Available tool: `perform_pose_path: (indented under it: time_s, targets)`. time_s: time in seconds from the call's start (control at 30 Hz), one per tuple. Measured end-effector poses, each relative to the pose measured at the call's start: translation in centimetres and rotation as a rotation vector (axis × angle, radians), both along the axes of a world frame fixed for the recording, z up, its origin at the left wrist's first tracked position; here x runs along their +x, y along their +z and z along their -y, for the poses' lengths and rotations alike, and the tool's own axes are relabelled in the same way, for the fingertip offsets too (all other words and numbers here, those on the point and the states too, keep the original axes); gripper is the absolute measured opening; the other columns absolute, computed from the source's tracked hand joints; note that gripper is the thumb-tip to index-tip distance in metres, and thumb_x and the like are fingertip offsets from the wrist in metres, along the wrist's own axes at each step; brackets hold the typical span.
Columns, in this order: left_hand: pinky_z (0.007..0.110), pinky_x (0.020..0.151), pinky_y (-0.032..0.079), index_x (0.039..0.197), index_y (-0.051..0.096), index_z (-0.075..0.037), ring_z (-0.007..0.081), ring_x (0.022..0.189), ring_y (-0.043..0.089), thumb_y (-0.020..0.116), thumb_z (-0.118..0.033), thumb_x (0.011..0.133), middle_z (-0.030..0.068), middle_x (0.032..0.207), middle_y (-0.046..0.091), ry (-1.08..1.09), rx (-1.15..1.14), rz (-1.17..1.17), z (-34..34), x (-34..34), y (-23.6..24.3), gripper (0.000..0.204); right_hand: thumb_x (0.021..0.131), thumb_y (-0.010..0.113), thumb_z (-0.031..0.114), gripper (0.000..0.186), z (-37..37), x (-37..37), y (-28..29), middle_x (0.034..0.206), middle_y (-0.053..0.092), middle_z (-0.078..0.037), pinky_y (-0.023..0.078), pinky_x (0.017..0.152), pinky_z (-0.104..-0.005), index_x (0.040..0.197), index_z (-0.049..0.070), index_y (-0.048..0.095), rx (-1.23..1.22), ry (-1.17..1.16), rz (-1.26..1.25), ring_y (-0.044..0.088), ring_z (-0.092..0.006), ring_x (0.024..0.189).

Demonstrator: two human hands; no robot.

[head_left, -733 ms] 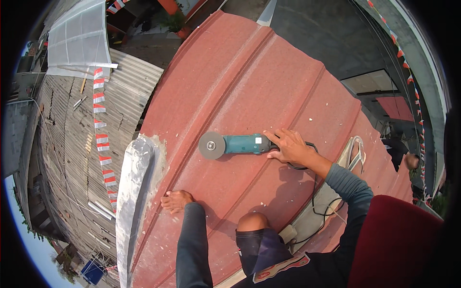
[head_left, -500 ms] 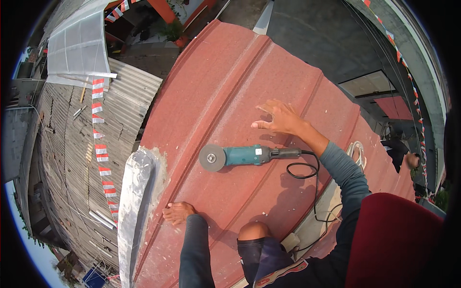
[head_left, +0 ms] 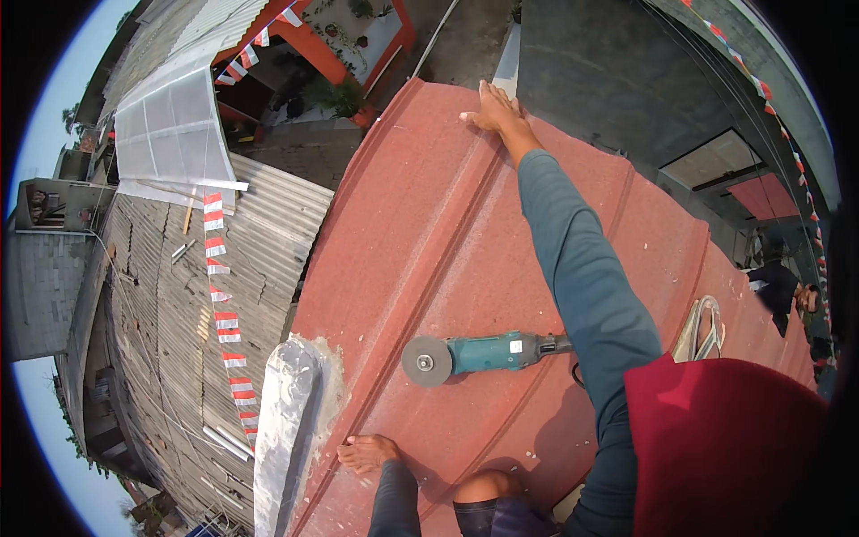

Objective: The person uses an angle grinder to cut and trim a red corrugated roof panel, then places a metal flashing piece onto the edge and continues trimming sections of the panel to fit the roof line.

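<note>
Head view showed the red roof (head_left: pixel 385 215) ending at a far edge and, on the left, above a grey corrugated roof (head_left: pixel 259 201), with open red sheeting between the far edge and the angle grinder (head_left: pixel 488 352), which lay flat, its rear partly behind the right sleeve (head_left: pixel 582 259). The right hand (head_left: pixel 497 112), thumb and fingers spread, was at the far edge by a pale strip (head_left: pixel 508 63), contact hard to tell; the left hand (head_left: pixel 367 454) rested on the roof, fingers slightly parted.
</note>
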State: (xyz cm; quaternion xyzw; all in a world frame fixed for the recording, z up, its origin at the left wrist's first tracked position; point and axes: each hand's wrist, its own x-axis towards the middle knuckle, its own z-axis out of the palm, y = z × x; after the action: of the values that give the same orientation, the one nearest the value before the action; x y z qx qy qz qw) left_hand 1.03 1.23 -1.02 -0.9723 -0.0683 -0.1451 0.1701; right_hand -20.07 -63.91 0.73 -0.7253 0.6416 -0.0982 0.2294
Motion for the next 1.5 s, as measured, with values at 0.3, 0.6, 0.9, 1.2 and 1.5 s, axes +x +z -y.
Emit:
perform_pose_path:
  time_s: [0.3,0.6,0.9,1.2,1.5]
  targets:
    - [0.046,0.081,0.039,0.120,0.042,-0.005,0.0280,0.107,0.048,0.029,-0.038,0.099,0.0107,0.113,0.045,-0.016,0.033,0.036,0.3,-0.6,-0.4,0.042,0.072,0.078,0.041,0.114,0.9,-0.2,0.9,0.147,0.038,-0.021,0.016,0.115,-0.0555,0.153,0.006,0.004,0.161,0.007,0.003,0.030,-0.0332,0.140]
    - [0.049,0.091,0.035,0.128,0.038,-0.002,0.0322,0.119,0.043,0.025,-0.036,0.100,0.0156,0.126,0.042,0.022,-0.038,-0.051,0.4,-0.8,0.3,0.046,0.073,0.077,0.040,0.106,0.3,2.9,2.1,0.146,0.038,-0.017,0.020,0.114,-0.0550,0.154,0.021,0.011,0.096,-0.022,-0.174,0.028,-0.0355,0.140]
    - [0.055,0.100,0.028,0.128,0.036,-0.002,0.0369,0.129,0.035,0.025,-0.038,0.099,0.0208,0.134,0.037,0.006,-0.192,-0.141,1.1,-1.1,1.5,0.047,0.083,0.061,0.004,0.078,-0.8,13.9,0.5,0.152,0.032,-0.002,0.029,0.114,-0.0434,0.150,0.019,0.025,-0.228,0.513,-0.227,0.029,-0.0265,0.140]
    - [0.058,0.103,0.023,0.131,0.033,-0.001,0.0419,0.131,0.030,0.024,-0.038,0.099,0.0256,0.137,0.033,-0.007,-0.250,-0.115,1.2,-1.8,0.6,0.049,0.094,0.043,0.007,0.071,0.3,15.9,-1.3,0.146,0.043,0.004,0.036,0.104,-0.0458,0.152,0.034,0.012,-0.251,0.551,-0.408,0.038,-0.0212,0.135]
    - [0.058,0.104,0.022,0.133,0.033,0.000,0.0408,0.134,0.029,0.023,-0.039,0.100,0.0249,0.139,0.033,-0.010,-0.128,-0.009,-2.3,-0.5,-2.0,0.051,0.086,0.053,0.013,0.022,1.2,15.3,3.3,0.103,0.061,-0.001,0.041,0.092,-0.0376,0.106,0.016,0.061,-0.756,0.608,-0.297,0.054,-0.0186,0.106]
